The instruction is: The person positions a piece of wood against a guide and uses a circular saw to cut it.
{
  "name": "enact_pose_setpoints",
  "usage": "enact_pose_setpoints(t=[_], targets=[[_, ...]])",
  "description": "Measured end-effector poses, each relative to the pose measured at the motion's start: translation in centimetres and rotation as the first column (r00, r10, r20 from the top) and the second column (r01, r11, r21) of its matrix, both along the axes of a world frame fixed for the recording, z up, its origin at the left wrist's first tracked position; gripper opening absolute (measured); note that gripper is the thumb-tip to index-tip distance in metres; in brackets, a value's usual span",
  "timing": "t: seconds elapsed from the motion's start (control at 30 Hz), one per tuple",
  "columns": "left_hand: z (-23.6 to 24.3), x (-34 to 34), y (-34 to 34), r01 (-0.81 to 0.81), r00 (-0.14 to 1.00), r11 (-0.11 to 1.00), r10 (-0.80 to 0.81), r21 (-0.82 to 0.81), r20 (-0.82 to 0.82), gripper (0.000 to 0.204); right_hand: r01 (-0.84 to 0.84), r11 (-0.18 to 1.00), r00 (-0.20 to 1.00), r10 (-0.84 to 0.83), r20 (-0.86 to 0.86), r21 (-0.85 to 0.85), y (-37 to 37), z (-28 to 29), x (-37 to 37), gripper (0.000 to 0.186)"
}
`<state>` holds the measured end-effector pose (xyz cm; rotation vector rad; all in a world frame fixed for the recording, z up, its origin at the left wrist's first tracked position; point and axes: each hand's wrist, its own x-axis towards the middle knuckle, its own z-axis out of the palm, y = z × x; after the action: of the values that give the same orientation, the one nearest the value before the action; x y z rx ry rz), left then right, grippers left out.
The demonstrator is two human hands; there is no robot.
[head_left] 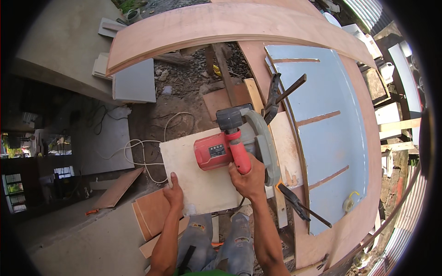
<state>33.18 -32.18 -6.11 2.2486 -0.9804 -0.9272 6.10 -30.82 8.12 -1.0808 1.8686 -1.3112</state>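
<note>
My right hand (250,178) is wrapped round the red rear handle of a circular saw (214,151). The saw has a red motor housing and a grey blade guard, and it rests on a white board (184,158). Its blade is hidden by the guard and body. At the board's near left corner, my left hand (175,195) grips the edge with the thumb up; its other fingers are mostly hidden. Just right of the saw runs a wooden strip (280,207). One black bar clamp (272,99) stands beyond the saw, and another clamp (294,202) sits nearer me.
To the right, a light blue panel (329,147) with brown slots lies on a large plywood sheet (363,115). A yellow-tabbed tape measure (348,204) sits on it. Long curved plywood strips (221,23) span the far side. A pale cord (145,154) loops at left over rubble ground.
</note>
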Motion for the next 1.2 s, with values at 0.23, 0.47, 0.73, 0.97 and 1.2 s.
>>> enact_pose_setpoints(t=[0.23, 0.47, 0.73, 0.97, 1.2], targets=[[-0.3, 2.6, -0.5, -0.027, 1.000, 0.998, 0.027, 0.051, -0.010, 0.092, 0.008, 1.000, 0.999, -0.009, -0.032, -0.029, -2.3, -0.3, 1.0, 0.015], [2.9, 9.2, -2.4, -0.145, 0.987, 0.989, 0.145, 0.000, -0.073, 0.066, -0.023, 1.000, 1.000, 0.023, -0.002, -0.017, -1.1, -0.2, 1.8, 0.024], [2.4, 14.0, -5.0, 0.037, 0.799, 0.987, -0.122, 0.155, 0.589, 0.072, -0.237, 0.967, 0.964, 0.222, 0.148, 0.092, 4.5, 0.3, 7.2, 0.041], [-1.7, 21.1, -3.6, 0.078, 0.942, 0.995, -0.096, 0.068, 0.321, 0.057, -0.258, 0.907, 0.951, 0.177, 0.255, 0.333, 10.3, -11.0, 8.9, 0.034], [-3.2, 21.8, 1.0, -0.028, 0.999, 0.994, 0.024, 0.109, 0.041, 0.054, -0.134, 0.786, 0.991, 0.088, 0.105, 0.604, 17.8, -29.2, 5.0, 0.033]])
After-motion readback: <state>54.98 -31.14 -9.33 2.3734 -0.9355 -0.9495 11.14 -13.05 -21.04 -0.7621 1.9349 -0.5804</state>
